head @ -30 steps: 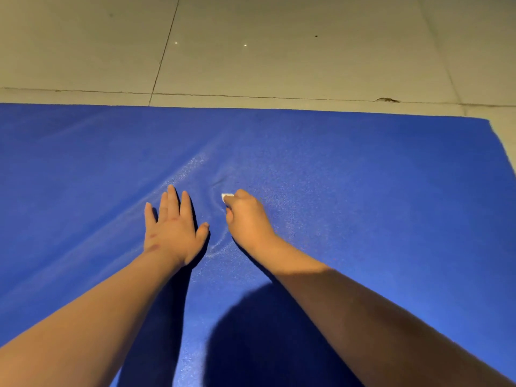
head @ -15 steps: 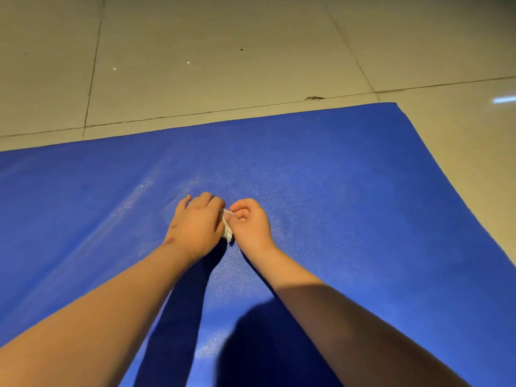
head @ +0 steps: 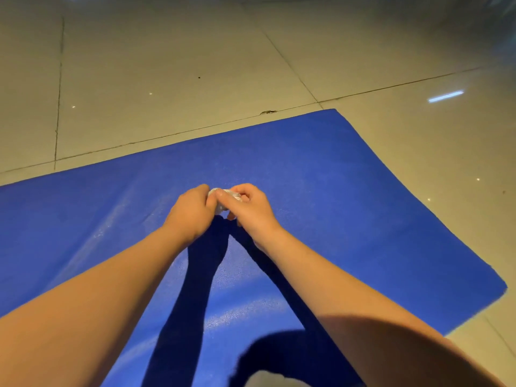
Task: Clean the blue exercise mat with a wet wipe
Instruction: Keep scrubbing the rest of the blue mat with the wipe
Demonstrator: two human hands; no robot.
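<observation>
Your left hand (head: 192, 210) and right hand (head: 252, 209) both pinch the bunched wet wipe (head: 223, 197) above mid-mat — refolding step, likely. Next, press it on the blue exercise mat (head: 349, 196) toward 3 o'clock.

No text, label, brand, number or sign can be read. The blue exercise mat (head: 349, 196), the wet wipe (head: 226, 194) and the floor tiles (head: 167, 65) show plain, unmarked surfaces.
</observation>
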